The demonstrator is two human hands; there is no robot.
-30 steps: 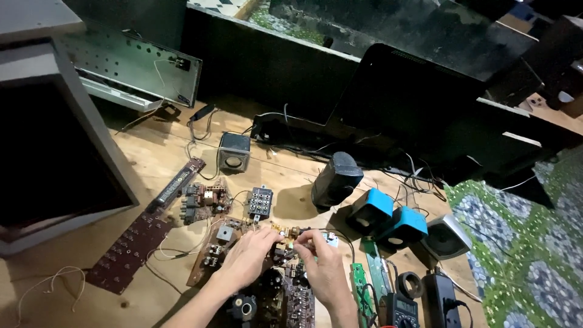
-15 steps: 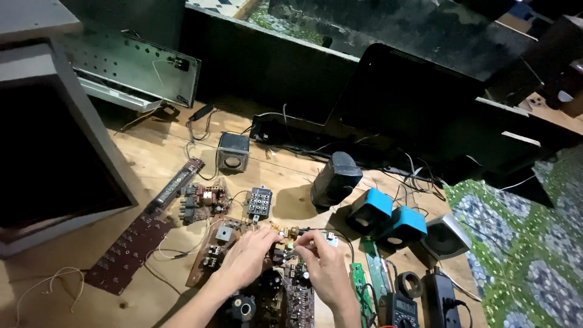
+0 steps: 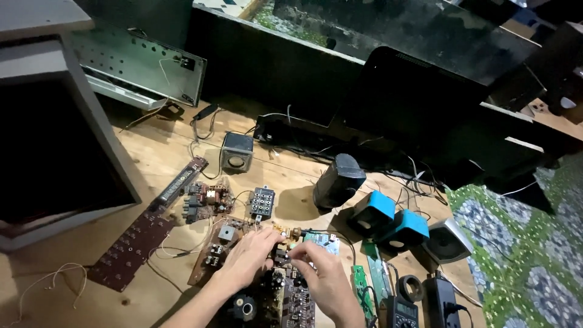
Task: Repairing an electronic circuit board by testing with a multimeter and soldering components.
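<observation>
Brown circuit board (image 3: 285, 291), crowded w/ parts, under both hands: left hand (image 3: 248, 258) & right hand (image 3: 325, 280) grip seemingly pinching small components.

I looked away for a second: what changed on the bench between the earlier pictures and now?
Very little. Both hands stayed on the circuit board; the right hand crept a little toward the left hand, fingertips now nearly meeting over the small parts. Nothing was picked up or put down. The blue speakers, black speaker and long brown board stayed put.
</observation>
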